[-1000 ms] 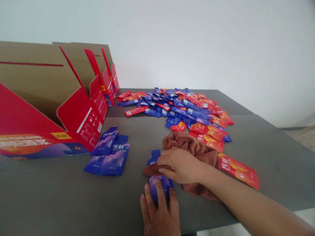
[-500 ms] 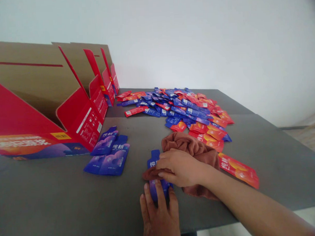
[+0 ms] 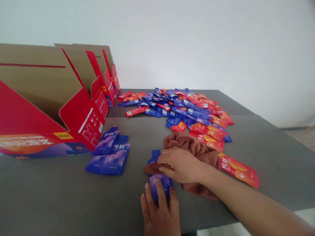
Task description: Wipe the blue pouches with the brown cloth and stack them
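A blue pouch (image 3: 155, 182) lies flat on the grey table in front of me, partly covered. The spread fingers of my left hand (image 3: 161, 210) press on its near end. My right hand (image 3: 177, 165) grips a brown cloth (image 3: 190, 144), and a fold of it lies across the upper part of the pouch. Most of the cloth is bunched behind and under my right wrist. Beside the cloth, on the right, rests a red-orange pouch (image 3: 239, 170). Several blue pouches (image 3: 113, 156) overlap on the left.
Open red cardboard boxes (image 3: 79, 118) stand in a row along the left side. A large heap of blue and red pouches (image 3: 178, 106) spreads over the back of the table (image 3: 72, 205). A white wall (image 3: 169, 37) rises behind it.
My right hand has shifted slightly up along the pouch with the cloth fold, baring more of its middle. My left hand stays in place; the view has moved slightly.
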Action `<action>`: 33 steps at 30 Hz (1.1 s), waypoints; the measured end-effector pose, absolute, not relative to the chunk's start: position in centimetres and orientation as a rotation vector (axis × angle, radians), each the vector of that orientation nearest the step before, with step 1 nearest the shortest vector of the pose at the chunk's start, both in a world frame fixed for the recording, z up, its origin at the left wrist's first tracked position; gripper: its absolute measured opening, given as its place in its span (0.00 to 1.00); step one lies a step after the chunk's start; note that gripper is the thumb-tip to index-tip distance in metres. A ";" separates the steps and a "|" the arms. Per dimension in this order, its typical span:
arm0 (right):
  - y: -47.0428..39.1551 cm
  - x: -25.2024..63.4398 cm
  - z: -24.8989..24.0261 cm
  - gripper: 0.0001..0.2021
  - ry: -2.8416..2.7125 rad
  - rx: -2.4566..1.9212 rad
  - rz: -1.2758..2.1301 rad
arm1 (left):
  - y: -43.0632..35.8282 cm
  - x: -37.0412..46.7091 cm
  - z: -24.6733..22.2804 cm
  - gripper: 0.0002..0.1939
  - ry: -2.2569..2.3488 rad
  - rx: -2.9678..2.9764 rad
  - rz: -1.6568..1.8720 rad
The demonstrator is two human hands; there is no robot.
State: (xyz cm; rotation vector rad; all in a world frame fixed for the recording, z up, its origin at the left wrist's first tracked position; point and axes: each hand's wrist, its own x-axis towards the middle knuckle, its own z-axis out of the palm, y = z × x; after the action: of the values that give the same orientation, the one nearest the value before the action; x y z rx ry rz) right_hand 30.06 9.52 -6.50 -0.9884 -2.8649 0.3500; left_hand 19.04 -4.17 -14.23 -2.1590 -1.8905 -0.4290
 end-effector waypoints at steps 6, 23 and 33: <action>9.7 30.1 -6.6 0.09 -2.864 -1.075 0.330 | -4.2 19.1 -14.5 0.23 -1.883 -2.148 -0.406; 9.3 30.2 -6.3 0.08 -2.883 -0.890 0.389 | -4.1 19.0 -13.8 0.23 -1.913 -2.180 -0.433; 9.3 30.2 -6.4 0.08 -2.885 -0.862 0.399 | -4.2 19.1 -14.0 0.24 -1.898 -2.166 -0.437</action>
State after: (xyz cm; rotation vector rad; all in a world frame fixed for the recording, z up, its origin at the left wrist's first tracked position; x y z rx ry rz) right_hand 30.21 9.34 -6.44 -0.8624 -2.8847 0.3986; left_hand 19.09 -4.17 -13.96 -2.1662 -1.8984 -0.4371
